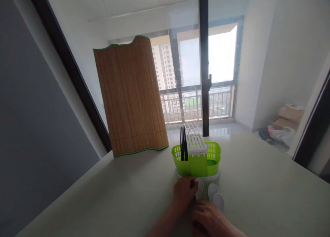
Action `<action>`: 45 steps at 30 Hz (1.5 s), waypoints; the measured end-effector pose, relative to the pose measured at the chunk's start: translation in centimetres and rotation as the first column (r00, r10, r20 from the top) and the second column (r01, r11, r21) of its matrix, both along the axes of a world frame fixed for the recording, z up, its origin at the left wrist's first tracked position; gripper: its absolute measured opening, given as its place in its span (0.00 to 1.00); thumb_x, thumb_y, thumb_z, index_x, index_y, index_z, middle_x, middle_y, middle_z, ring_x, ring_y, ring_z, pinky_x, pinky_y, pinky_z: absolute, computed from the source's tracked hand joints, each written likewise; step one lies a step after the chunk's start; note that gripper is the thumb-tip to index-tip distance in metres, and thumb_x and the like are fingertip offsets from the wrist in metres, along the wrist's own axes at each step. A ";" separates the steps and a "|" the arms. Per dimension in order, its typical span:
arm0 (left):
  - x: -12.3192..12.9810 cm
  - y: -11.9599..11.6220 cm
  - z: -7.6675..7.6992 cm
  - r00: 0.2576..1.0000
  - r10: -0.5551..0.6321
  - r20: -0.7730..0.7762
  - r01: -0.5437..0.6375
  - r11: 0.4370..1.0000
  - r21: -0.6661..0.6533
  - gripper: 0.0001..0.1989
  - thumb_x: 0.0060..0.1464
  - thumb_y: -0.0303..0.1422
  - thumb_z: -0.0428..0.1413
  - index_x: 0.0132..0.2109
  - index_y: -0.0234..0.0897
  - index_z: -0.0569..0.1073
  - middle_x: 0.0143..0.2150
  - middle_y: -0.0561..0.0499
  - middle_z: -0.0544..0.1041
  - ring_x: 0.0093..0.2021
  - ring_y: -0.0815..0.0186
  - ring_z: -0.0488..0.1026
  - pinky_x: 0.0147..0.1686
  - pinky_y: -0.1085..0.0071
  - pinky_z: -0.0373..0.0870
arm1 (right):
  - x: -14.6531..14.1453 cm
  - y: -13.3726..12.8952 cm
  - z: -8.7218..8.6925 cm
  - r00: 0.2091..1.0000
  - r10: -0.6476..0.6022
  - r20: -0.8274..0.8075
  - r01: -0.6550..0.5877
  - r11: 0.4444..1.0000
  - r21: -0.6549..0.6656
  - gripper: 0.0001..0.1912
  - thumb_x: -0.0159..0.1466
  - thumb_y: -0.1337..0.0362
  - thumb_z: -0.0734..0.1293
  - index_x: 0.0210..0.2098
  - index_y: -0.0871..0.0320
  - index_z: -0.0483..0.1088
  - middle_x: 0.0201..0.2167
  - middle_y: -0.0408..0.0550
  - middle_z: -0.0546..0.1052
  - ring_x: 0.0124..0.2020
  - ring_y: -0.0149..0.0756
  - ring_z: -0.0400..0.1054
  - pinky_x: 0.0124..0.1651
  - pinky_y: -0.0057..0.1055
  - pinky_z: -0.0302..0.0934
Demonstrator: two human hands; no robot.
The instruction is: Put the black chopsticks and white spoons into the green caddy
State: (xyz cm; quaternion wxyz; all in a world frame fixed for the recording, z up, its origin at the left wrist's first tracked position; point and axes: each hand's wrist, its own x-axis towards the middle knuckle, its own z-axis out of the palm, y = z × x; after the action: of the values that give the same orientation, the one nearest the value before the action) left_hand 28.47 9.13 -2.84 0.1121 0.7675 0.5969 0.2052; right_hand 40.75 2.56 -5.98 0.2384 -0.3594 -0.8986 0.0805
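My left hand (184,193) is closed at the front of the green utensil holder (198,166), its fingers on a white spoon (199,187). Just below it, my right hand (207,214) has curled fingers near the lower end of that spoon; whatever they hold is hidden. Two more white spoons, one (212,190) behind the other (218,201), lie on the table to the right. Black chopsticks (184,146) stand in the holder's left side, beside its white slotted top (196,144).
A bamboo mat (132,99) with green edging stands upright on the pale table (103,195), left of the holder. Behind the table is a dark-framed glass door (203,58). Boxes and bags (286,123) lie beyond it at the right.
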 end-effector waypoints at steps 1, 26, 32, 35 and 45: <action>-0.3 0.0 0.5 0.998 0.002 0.058 -0.003 1.000 0.010 0.12 0.57 0.38 0.51 0.31 0.37 0.75 0.25 0.52 0.75 0.27 0.68 0.70 0.27 0.73 0.56 | 0.0 0.0 0.2 0.999 -0.032 -0.034 0.033 0.999 0.010 0.05 0.50 0.70 0.67 0.27 0.56 0.68 0.28 0.44 0.75 0.32 0.38 0.67 0.36 0.31 0.55; -6.0 -2.5 11.5 0.962 -0.183 0.203 -0.065 0.566 0.822 0.03 0.56 0.32 0.55 0.38 0.38 0.71 0.21 0.60 0.69 0.20 0.76 0.64 0.24 0.80 0.60 | 1.0 0.3 0.9 0.971 -0.188 -0.148 0.188 0.982 -0.013 0.10 0.61 0.66 0.64 0.42 0.51 0.71 0.33 0.43 0.76 0.36 0.39 0.67 0.43 0.37 0.50; -5.9 3.4 16.2 0.953 0.063 0.297 -0.271 0.619 0.738 0.11 0.59 0.40 0.52 0.40 0.38 0.73 0.25 0.57 0.74 0.23 0.74 0.68 0.26 0.78 0.57 | 1.0 0.4 1.0 0.972 -0.177 -0.156 0.179 0.984 -0.003 0.12 0.59 0.68 0.63 0.42 0.52 0.70 0.33 0.42 0.76 0.36 0.39 0.67 0.43 0.37 0.50; -5.5 6.1 15.4 0.974 0.180 0.137 -0.227 0.754 0.616 0.12 0.60 0.41 0.49 0.43 0.40 0.73 0.28 0.55 0.77 0.26 0.70 0.71 0.26 0.75 0.55 | 1.1 0.6 0.8 0.972 -0.178 -0.155 0.182 0.983 0.010 0.13 0.58 0.69 0.63 0.42 0.51 0.70 0.34 0.42 0.76 0.36 0.40 0.67 0.43 0.37 0.50; -4.8 8.8 10.4 0.973 0.228 -0.046 -0.197 0.915 0.353 0.12 0.60 0.42 0.47 0.39 0.41 0.72 0.31 0.53 0.78 0.30 0.65 0.74 0.25 0.73 0.52 | 1.1 1.0 0.0 0.970 -0.180 -0.165 0.192 0.980 0.059 0.10 0.56 0.68 0.63 0.37 0.50 0.71 0.31 0.42 0.76 0.35 0.39 0.67 0.44 0.38 0.49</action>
State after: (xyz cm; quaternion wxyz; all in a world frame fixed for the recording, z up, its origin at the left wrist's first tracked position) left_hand 23.63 17.96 7.52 -0.0734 0.7139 0.6356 0.2847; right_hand 41.88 3.54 -6.02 0.3288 -0.4253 -0.8416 0.0528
